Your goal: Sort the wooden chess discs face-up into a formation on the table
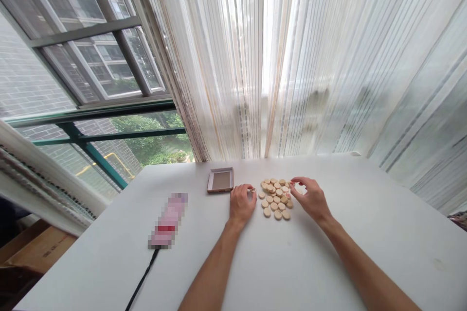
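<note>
Two bare hands at a pile of round wooden discs (pixel 274 206), right of centre in the lower half of the frame. The pile lay between the hands: to the right of the left hand (pixel 241 202) and to the left of the right hand (pixel 313 199). The right fingertips stood at its upper right edge and were the nearer; the left fingertips were just beside its left edge, slightly apart. The discs, being round, had no long axis, and most lay flat, some overlapping. Both grips were narrow. The left thumb and forefinger pinched what appeared to be a dark-marked disc (pixel 253 189), tilted on edge; the right thumb and forefinger pinched a red-marked disc (pixel 292 183), partly covered by the fingers.

Counts: hands, two; discs in the pile, roughly twenty-five to thirty, overlap having prevented an exact figure; shallow box (pixel 221 180), one, just beside the left hand on its left, contact uncertain; blurred pink object (pixel 168 223), one, lower left of centre; black cable (pixel 143 279), one, running from it to the bottom edge; white table (pixel 284 262), one, beneath them all.
</note>
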Demonstrator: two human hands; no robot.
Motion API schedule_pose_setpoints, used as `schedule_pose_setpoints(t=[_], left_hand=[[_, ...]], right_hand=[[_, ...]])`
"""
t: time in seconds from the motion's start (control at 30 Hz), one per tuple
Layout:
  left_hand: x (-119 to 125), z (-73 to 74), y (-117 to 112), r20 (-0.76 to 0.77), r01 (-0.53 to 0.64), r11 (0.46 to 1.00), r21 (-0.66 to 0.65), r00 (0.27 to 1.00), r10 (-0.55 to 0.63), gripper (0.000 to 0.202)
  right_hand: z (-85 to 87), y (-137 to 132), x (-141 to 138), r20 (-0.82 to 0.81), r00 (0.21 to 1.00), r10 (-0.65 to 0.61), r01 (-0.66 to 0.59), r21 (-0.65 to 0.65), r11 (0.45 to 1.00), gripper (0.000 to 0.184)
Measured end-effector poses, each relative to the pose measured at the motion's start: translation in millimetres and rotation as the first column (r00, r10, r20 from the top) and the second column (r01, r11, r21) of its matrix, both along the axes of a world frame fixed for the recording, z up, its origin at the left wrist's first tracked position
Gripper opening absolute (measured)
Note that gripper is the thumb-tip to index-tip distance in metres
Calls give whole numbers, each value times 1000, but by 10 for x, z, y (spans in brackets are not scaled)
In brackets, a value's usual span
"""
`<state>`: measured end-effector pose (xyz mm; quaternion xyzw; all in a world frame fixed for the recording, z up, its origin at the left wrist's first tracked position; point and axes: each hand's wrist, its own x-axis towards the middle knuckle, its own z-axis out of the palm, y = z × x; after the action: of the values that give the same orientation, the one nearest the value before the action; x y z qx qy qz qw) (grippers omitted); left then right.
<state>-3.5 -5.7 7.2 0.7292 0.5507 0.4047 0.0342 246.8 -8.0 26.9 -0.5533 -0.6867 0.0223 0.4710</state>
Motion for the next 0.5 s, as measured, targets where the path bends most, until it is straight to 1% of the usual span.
schedule_pose_setpoints(t=[0.1,0.2,0.37,0.5], left_hand=[[-14,-1,-3,-30,-14,1000,-3,999,14,11],[-2,-2,-6,-56,-9,1000,-1,998,9,10],[14,-2,-11,-73,10,1000,2,997,-10,9],[4,32,-15,-69,33,999,9,997,-32,9]], right_hand=[[-59,50,222,3,999,32,-32,-43,999,16],[-149,62,353,19,996,84,-82,-80,993,17],[-280,44,403,-75,995,58,-66,-101,993,22],[-295,23,375,-64,995,79,-85,-105,991,21]])
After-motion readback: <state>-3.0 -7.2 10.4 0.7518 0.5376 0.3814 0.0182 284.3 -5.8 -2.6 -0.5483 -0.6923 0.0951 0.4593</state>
